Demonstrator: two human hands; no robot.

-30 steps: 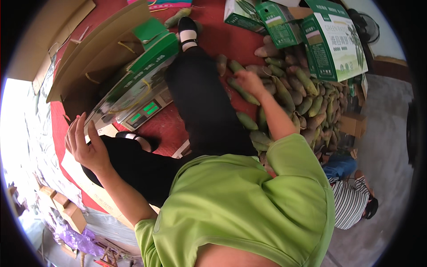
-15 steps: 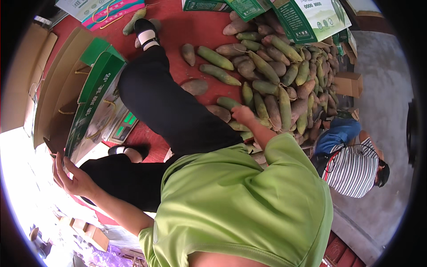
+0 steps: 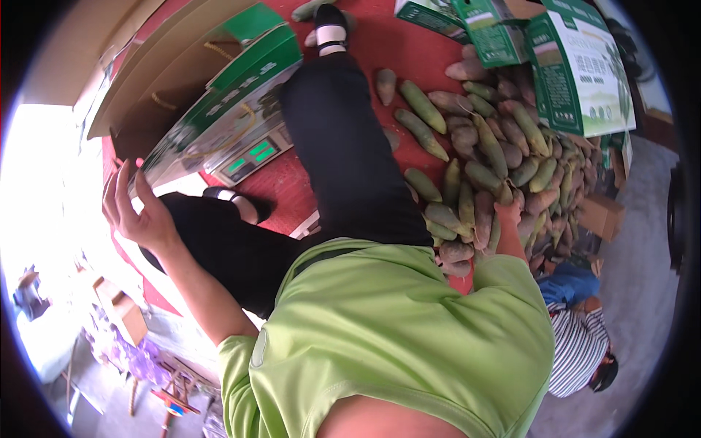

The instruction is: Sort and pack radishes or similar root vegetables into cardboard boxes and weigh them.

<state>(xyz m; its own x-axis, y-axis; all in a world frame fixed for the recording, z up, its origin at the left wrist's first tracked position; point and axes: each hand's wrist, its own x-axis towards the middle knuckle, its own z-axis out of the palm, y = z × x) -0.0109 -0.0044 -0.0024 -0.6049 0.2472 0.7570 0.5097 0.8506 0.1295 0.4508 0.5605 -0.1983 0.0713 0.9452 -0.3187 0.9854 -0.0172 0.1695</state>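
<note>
My right hand (image 3: 509, 209) reaches into a large pile of long radishes (image 3: 542, 175), some green and some brownish with soil. Its fingers look closed on the end of a green radish (image 3: 504, 193), though the grip is partly hidden. Off to the left, my left hand (image 3: 140, 212) is raised with fingers apart and holds nothing. Its fingertips are beside the near end of an open green carton (image 3: 252, 77) with yellow cord handles; whether they touch it I cannot tell.
A scale (image 3: 252, 159) with lit green displays stands beside the carton. Printed green-and-white boxes (image 3: 584, 73) stand behind the pile. Another person in a striped shirt (image 3: 577, 350) bends at the right, near a small brown box (image 3: 602, 217). Red sheeting (image 3: 380, 51) covers the floor.
My right hand has moved from the pile's near left edge further right into it. The view has shifted, so the carton and scale appear further right. My left hand stays raised and open.
</note>
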